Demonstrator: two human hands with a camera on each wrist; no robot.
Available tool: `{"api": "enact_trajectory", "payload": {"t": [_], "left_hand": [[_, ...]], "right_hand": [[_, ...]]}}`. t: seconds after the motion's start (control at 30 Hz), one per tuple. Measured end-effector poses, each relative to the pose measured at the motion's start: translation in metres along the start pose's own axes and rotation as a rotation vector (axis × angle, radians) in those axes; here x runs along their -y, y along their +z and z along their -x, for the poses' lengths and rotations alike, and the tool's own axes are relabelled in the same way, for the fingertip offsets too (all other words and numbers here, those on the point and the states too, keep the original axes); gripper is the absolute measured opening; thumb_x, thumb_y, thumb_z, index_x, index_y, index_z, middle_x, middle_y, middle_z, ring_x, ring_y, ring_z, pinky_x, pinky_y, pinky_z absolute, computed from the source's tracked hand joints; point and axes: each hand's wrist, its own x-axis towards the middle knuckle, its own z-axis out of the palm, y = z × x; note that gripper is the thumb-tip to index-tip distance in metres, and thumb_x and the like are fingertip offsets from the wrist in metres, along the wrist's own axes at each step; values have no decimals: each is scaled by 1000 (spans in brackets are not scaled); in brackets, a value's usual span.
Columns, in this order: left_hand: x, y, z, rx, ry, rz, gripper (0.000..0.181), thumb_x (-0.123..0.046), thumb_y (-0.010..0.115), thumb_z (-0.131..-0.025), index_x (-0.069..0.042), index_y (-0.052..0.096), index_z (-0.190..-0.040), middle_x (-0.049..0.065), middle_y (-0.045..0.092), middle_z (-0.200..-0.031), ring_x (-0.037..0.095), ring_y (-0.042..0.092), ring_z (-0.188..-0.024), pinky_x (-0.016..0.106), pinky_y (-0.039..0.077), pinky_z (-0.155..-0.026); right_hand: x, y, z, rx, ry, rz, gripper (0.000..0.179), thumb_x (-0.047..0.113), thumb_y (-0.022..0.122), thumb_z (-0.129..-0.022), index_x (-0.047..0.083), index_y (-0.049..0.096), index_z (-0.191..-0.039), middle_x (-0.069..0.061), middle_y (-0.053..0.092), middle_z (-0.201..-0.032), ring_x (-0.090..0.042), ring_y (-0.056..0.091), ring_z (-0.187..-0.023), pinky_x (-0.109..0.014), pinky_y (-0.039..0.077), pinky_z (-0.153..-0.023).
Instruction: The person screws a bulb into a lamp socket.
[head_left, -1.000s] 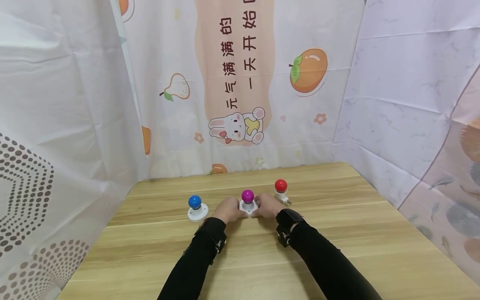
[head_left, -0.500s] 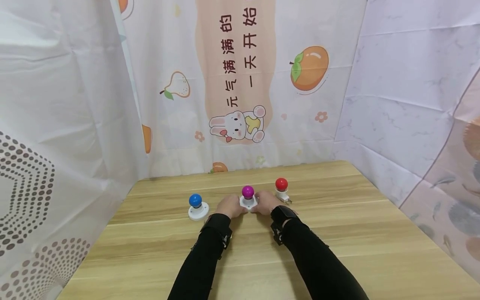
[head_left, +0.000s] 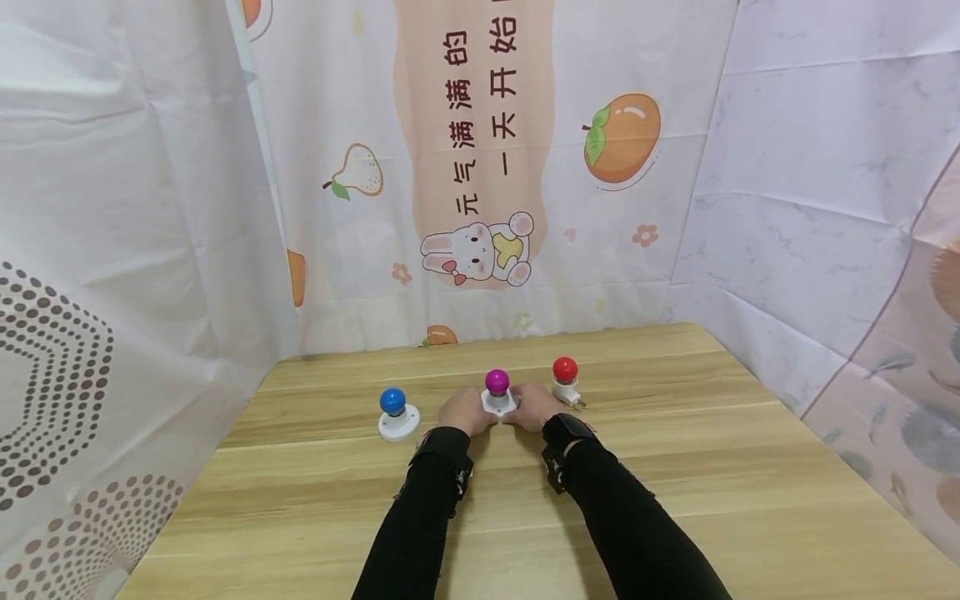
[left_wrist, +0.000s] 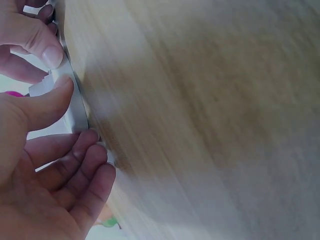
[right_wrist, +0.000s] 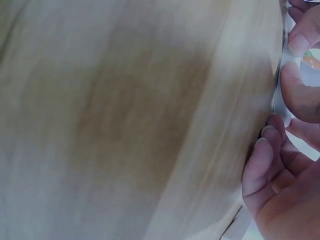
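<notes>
In the head view a magenta light bulb (head_left: 497,382) stands upright in a white lamp holder (head_left: 499,404) on the table, between both hands. My left hand (head_left: 463,411) grips the holder's left side. From the right, my right hand (head_left: 534,406) grips the opposite side. The left wrist view shows the left thumb (left_wrist: 57,102) on the pale edge of the holder (left_wrist: 76,107), with the fingers bent at its far end. In the right wrist view, the right thumb (right_wrist: 295,95) lies against the holder's edge (right_wrist: 281,102). The holder's underside is hidden.
Left of the hands, a blue bulb (head_left: 392,402) stands in a round white base (head_left: 399,423). A red bulb (head_left: 565,369) in a white plug-in socket (head_left: 567,392) stands close beyond the right hand. Printed curtains (head_left: 345,275) border the wooden table (head_left: 510,533) behind and at the sides.
The magenta bulb and its holder have moved slightly away, toward the back of the table, with both hands on the holder. The blue and red bulbs have stayed in place.
</notes>
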Motion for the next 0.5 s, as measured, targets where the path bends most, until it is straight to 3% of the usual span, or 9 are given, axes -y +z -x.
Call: {"api": "enact_trajectory", "payload": {"t": [0.5], "left_hand": [[9,-1,4,29,102,46,22,-18,79,-88,-3,70,-102,11,70,-101,22,57,-81,41,51,-80]], "right_hand": [[-3,-3,3,31,-38,3,31,11,81,-84,1,70,-112,-12,72,-105,-27,65,-99,-47,50,-96]]}}
